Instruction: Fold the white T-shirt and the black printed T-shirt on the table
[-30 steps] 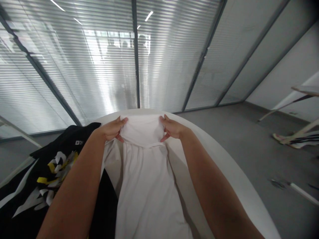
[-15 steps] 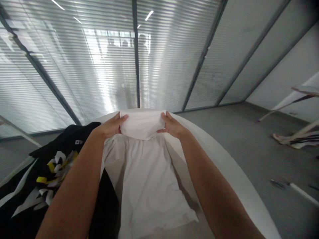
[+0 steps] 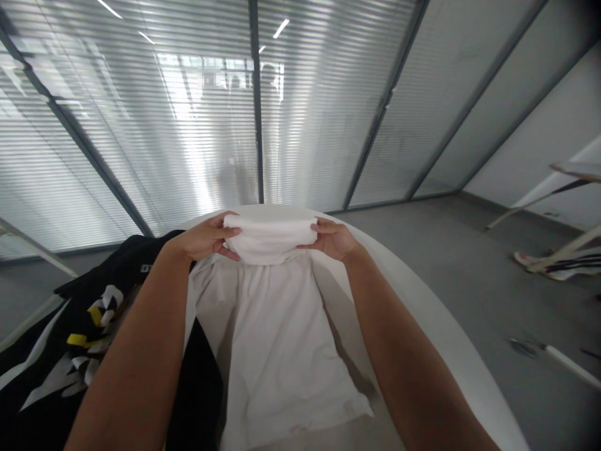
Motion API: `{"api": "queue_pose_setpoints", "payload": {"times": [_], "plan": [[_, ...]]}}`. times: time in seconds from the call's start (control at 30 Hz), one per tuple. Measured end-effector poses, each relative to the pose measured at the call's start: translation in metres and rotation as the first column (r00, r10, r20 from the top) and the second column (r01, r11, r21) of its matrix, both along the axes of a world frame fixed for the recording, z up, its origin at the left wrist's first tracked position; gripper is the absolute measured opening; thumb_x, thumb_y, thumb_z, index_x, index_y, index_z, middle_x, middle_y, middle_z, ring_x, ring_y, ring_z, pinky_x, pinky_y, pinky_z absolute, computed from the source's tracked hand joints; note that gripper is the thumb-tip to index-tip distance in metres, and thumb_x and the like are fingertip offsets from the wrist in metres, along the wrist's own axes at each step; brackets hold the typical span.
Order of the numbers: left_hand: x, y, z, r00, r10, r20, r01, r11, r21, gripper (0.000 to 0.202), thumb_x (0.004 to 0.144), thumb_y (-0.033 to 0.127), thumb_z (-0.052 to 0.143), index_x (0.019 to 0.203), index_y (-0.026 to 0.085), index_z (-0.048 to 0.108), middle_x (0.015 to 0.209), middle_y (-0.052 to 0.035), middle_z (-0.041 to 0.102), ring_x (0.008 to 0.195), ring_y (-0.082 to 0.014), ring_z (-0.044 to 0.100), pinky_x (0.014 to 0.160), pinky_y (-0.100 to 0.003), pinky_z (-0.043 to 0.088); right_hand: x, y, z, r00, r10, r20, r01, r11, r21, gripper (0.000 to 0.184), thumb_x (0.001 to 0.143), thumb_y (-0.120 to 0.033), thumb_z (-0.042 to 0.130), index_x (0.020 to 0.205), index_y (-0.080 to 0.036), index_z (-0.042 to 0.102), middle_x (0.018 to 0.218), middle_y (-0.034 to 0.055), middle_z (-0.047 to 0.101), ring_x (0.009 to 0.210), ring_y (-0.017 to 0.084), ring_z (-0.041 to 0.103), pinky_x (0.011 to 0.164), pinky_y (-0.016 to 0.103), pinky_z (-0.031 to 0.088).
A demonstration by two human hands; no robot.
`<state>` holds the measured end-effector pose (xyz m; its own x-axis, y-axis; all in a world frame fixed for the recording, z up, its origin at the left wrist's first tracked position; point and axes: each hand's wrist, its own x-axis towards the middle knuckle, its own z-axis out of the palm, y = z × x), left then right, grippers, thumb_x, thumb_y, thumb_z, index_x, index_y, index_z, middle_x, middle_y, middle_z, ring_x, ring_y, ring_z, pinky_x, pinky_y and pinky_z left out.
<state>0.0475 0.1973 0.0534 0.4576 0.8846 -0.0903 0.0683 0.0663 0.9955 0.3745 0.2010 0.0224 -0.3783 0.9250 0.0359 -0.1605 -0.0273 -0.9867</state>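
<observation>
A white cloth garment [image 3: 282,351] lies lengthwise on the pale surface, its far end folded into a thick roll. My left hand [image 3: 211,237] grips the left end of that fold, thumb on top and fingers beneath. At the right end, my right hand [image 3: 334,238] pinches the cloth the same way. The folded part is held taut between both hands, and the rest of the garment spreads towards me with soft wrinkles. What exact kind of garment it is, I cannot tell.
A white rounded table [image 3: 422,313] carries the cloth. Black clothing [image 3: 117,269] with white and yellow pieces lies along the left. Beyond stand glass panels with blinds [image 3: 319,113]. At right, a white-topped stand with legs [image 3: 573,169] rises from the grey floor [image 3: 399,232].
The folded end has rolled over a little towards me and its top edge sits slightly lower. Both hands have shifted their grip, the left one moving slightly outward.
</observation>
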Motion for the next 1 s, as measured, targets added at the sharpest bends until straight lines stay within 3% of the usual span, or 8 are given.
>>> {"api": "queue_pose_setpoints", "payload": {"times": [0.17,0.33,0.53,0.63,0.7,0.8,0.87,1.0], "plan": [[-0.005,-0.006,0.001,0.996,-0.077,0.048,0.077,0.997,0.007,0.041,0.064,0.028,0.081,0.102,0.021,0.066,0.095,-0.0067,0.068,0.098,-0.0272,0.066,0.083,-0.043,0.058,0.008,-0.001,0.0,0.999,-0.036,0.024,0.036,0.999,-0.002,0.034,0.074,-0.029,0.062,0.104,-0.015,0.066,0.106,0.0123,0.07,0.109,0.032,0.061,0.087,0.052,0.053],[-0.009,-0.008,0.001,0.971,-0.213,-0.108,0.21,0.977,-0.037,0.033,0.061,0.026,0.083,0.089,0.019,0.068,0.084,-0.0043,0.067,0.081,-0.0208,0.066,0.074,-0.03,0.056,0.02,-0.001,-0.003,0.998,0.061,-0.035,-0.062,0.998,-0.034,0.02,0.063,-0.019,0.064,0.081,-0.014,0.071,0.081,0.0063,0.071,0.082,0.023,0.065,0.083,0.043,0.053],[-0.014,-0.003,0.0,0.977,-0.196,-0.08,0.183,0.972,-0.145,0.04,0.074,0.034,0.077,0.109,0.022,0.061,0.098,-0.0048,0.067,0.086,-0.0214,0.067,0.068,-0.034,0.06,0.022,0.004,-0.003,0.98,0.185,-0.076,-0.189,0.98,-0.058,0.023,0.055,-0.013,0.071,0.078,-0.011,0.076,0.075,0.0062,0.072,0.07,0.018,0.064,0.073,0.031,0.051],[-0.014,0.001,-0.004,0.99,-0.14,0.004,0.14,0.985,-0.097,0.042,0.077,0.03,0.075,0.115,0.025,0.058,0.097,-0.0026,0.066,0.081,-0.0177,0.066,0.066,-0.032,0.061,0.02,0.005,-0.003,0.972,0.215,-0.094,-0.221,0.974,-0.056,0.023,0.056,-0.013,0.074,0.079,-0.01,0.077,0.078,0.0068,0.073,0.072,0.018,0.065,0.074,0.029,0.051],[-0.012,0.004,-0.007,0.988,-0.107,0.109,0.114,0.992,-0.062,0.041,0.076,0.026,0.076,0.114,0.025,0.058,0.096,-0.0018,0.065,0.086,-0.0184,0.066,0.073,-0.036,0.061,0.021,0.006,-0.003,0.97,0.22,-0.103,-0.226,0.973,-0.051,0.022,0.058,-0.015,0.075,0.079,-0.01,0.077,0.076,0.0063,0.073,0.072,0.018,0.065,0.074,0.029,0.051],[-0.011,0.005,-0.01,0.969,-0.108,0.222,0.12,0.992,-0.042,0.035,0.071,0.019,0.079,0.102,0.021,0.063,0.09,-0.0017,0.065,0.09,-0.0206,0.066,0.084,-0.045,0.057,0.023,0.006,-0.004,0.967,0.23,-0.112,-0.236,0.971,-0.04,0.02,0.058,-0.018,0.076,0.077,-0.011,0.077,0.076,0.0058,0.072,0.071,0.018,0.064,0.074,0.03,0.051],[-0.012,0.005,-0.011,0.964,-0.139,0.225,0.147,0.989,-0.021,0.031,0.064,0.018,0.082,0.091,0.019,0.066,0.086,-0.0027,0.065,0.083,-0.019,0.065,0.082,-0.04,0.056,0.024,0.005,-0.003,0.965,0.24,-0.105,-0.244,0.969,-0.027,0.019,0.057,-0.019,0.077,0.074,-0.011,0.076,0.077,0.0055,0.072,0.071,0.017,0.064,0.073,0.028,0.051],[-0.016,0.005,-0.01,0.96,-0.24,0.146,0.239,0.971,0.027,0.03,0.052,0.027,0.087,0.074,0.016,0.069,0.095,-0.0083,0.069,0.082,-0.0198,0.063,0.073,-0.028,0.052,0.025,0.003,-0.001,0.952,0.308,-0.002,-0.307,0.951,-0.034,0.016,0.054,-0.019,0.08,0.068,-0.013,0.075,0.076,0.0049,0.071,0.071,0.017,0.064,0.072,0.027,0.049]]}}
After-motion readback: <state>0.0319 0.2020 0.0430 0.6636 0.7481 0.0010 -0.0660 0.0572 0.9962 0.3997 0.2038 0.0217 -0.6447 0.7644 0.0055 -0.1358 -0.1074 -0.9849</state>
